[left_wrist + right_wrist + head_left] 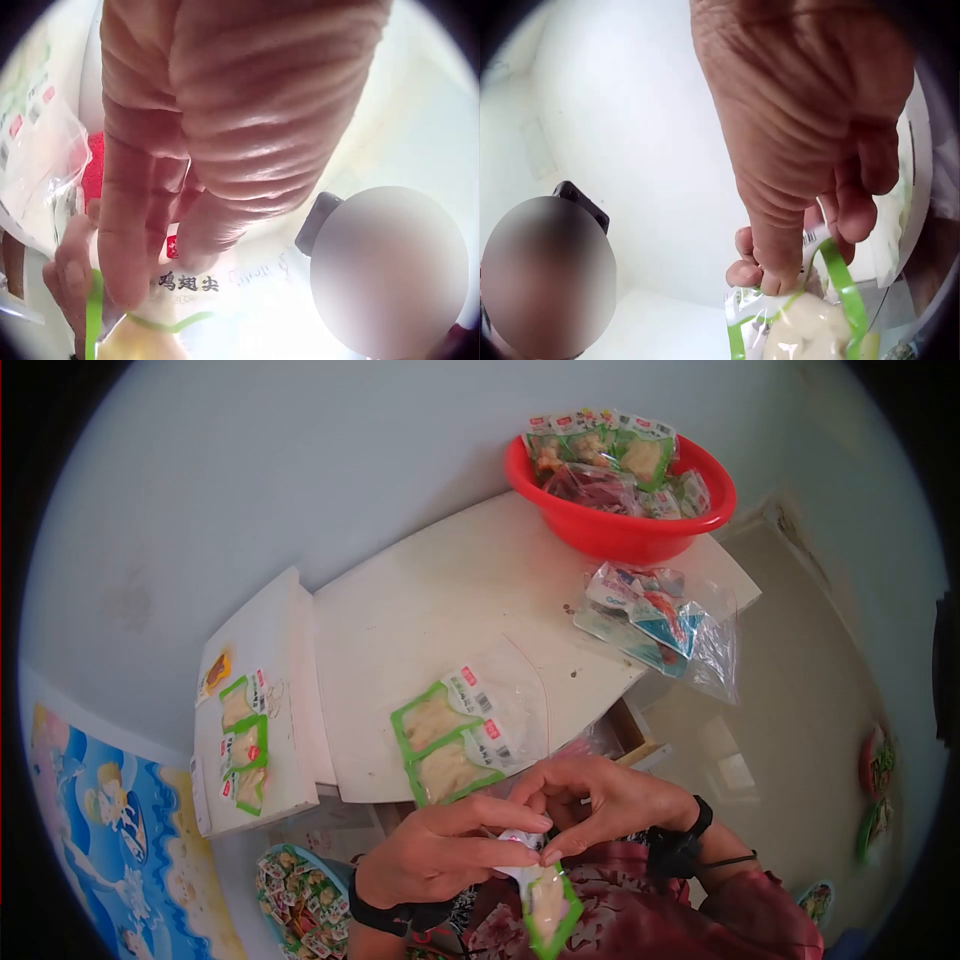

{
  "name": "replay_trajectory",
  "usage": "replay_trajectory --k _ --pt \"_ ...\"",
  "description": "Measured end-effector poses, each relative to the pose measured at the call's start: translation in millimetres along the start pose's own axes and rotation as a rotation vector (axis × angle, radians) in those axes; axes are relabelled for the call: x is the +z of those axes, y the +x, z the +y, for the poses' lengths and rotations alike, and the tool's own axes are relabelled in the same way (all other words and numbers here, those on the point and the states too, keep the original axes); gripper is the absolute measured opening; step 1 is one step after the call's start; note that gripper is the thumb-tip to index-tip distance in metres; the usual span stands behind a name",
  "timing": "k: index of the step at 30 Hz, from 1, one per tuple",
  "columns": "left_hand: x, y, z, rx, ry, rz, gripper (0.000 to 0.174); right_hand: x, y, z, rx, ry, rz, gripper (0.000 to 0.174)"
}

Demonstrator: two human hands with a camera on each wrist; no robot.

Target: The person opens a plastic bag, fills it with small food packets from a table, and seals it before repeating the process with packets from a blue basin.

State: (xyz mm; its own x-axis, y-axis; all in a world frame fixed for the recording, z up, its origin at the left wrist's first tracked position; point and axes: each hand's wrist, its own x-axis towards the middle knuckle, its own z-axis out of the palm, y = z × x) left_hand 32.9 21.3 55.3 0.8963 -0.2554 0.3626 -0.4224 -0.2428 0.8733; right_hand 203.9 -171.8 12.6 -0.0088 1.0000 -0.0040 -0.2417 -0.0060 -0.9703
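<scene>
Gripping a small green-edged packet (548, 915) in both hands, just off the near edge of a white table (430, 600) and in front of dark red patterned clothing (650, 900). Bending the fingers of the left hand (440, 850) round the white upper part of the packet, leaving little gap between thumb and fingers. Pinching that same upper part between thumb and fingertip of the right hand (615, 810), closing right down on the thin wrapper and curling the other fingers loosely. Letting the pale filled part hang below the fingertips, showing dark printed characters in the left wrist view and part of a barcode in the right wrist view. Wearing dark bands (380, 915) at both wrists.

Facing, on the tabletop just beyond the hands, a pair of green-edged packs (445, 745) lying next to each other, with clear plastic (525, 700) spreading to the right. Seeing, at the far right of the table, a red basin (620, 538) piled with similar packs (640, 458) and, nearer, a clear bag (718, 650) of colourful pouches overhanging the edge. Seeing, to the left, a strip of three packs (245, 745) on a white board (285, 650). Looking down, lower left, on a heap of little packs (300, 905) in a tub, near a blue cartoon picture (120, 850)
</scene>
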Motion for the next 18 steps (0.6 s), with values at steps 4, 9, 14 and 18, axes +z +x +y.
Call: replay_trajectory --k 4,9,14,18 --pt "15.7 17.0 -8.6 -0.097 -0.056 -0.017 0.025 -11.2 -8.8 19.8 -0.089 0.120 -0.053 0.048" --pt "30.9 34.5 -25.9 -0.007 0.146 0.177 0.032 -36.2 -25.7 25.8 -0.107 -0.082 -0.225 0.044" --pt "31.3 25.3 -30.4 -0.322 0.373 0.745 0.024 -43.4 -58.1 -4.7 0.025 0.009 0.487 0.029" --pt "30.1 -2.8 -50.6 -0.390 0.543 0.974 0.022 -59.4 -52.7 3.1 -0.225 0.084 0.881 0.024"
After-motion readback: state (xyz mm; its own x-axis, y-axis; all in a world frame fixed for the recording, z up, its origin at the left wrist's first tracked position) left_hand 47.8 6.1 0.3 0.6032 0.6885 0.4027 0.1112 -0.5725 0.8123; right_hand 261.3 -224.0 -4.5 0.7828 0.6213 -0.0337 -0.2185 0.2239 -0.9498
